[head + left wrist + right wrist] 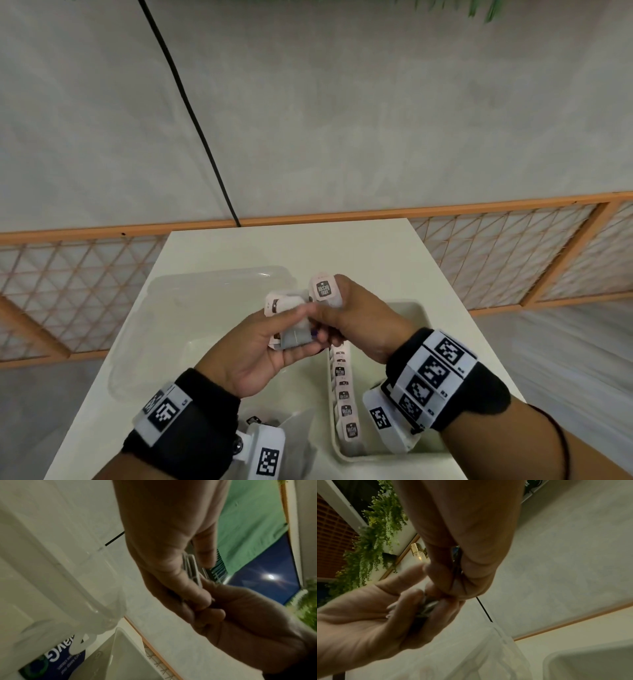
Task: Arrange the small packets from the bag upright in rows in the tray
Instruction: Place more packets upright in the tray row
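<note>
Both hands are raised above the surface, fingertips meeting over the gap between bag and tray.

Left hand: palm up, fingers curled round a small stack of packets, held loosely fanned, labels showing at the far end. Grip is closed on the stack.

Right hand: thumb and fingers pinch a single packet, its label facing the head camera. The packet stands nearly upright in the grip, long axis pointing up and slightly away, its lower end hidden among the fingers. It looks just separated from the stack, or about to be; the wrist views are too dim to tell whether it is fully free.

Tray: pale, on the right side of the surface, directly below and near the right hand. One row of packets stands upright along its left wall, running from near to far. The rest of the tray floor is mostly hidden by the right wrist.

Bag: clear plastic, lying on the left of the surface, beneath the left hand.

Judgement: the right hand is the nearer one to the tray. The single packet lies above and slightly beyond the row's far end, so the coming move is chiefly downward and toward the body, keeping the long axis vertical. Task is early: one row only.
</note>
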The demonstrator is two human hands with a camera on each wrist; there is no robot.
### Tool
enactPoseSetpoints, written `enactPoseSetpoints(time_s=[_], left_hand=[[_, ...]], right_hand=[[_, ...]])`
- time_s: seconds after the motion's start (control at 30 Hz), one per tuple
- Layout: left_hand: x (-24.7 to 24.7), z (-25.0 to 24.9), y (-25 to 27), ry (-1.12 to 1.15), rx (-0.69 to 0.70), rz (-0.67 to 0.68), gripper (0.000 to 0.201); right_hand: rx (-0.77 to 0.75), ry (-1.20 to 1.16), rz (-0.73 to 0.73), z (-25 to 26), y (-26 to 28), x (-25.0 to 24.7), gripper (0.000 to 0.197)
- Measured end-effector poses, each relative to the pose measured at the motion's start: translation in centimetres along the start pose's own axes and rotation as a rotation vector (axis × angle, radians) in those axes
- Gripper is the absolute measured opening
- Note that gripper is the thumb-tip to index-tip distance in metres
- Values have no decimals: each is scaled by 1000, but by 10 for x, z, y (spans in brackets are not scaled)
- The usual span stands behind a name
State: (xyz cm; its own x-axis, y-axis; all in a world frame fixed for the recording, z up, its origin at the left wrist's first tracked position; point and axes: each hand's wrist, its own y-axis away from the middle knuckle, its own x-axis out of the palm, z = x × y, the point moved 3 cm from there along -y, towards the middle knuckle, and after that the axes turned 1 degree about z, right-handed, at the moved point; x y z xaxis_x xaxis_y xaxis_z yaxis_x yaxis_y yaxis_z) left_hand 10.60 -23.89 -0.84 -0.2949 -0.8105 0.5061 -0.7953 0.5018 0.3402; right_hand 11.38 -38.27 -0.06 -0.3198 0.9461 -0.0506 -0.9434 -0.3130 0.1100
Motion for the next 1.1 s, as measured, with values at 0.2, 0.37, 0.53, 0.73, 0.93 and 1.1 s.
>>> enactPoseSetpoints(time_s=[0.2,0.37,0.53,0.73,0.93,1.1], left_hand=[[1,6,-5,-126,45,-88,13],[-6,9,-10,-64,26,-222,14],[-8,8,-13,-33,20,-219,21],[-8,8,-15,-37,24,-221,27],[-15,7,-14,-26,43,-235,29],[-17,7,-13,-29,38,-230,27]], right_hand=[[134,-90,-42,-9,-4,-3,19],[245,-281,-117,-17,-4,-18,20],[197,-311,-92,-22,0,-34,7],[157,-21,-244,-28,-2,-54,8],[232,-66,-377,-49,-5,-77,16],[223,-435,-322,-56,-13,-80,22]])
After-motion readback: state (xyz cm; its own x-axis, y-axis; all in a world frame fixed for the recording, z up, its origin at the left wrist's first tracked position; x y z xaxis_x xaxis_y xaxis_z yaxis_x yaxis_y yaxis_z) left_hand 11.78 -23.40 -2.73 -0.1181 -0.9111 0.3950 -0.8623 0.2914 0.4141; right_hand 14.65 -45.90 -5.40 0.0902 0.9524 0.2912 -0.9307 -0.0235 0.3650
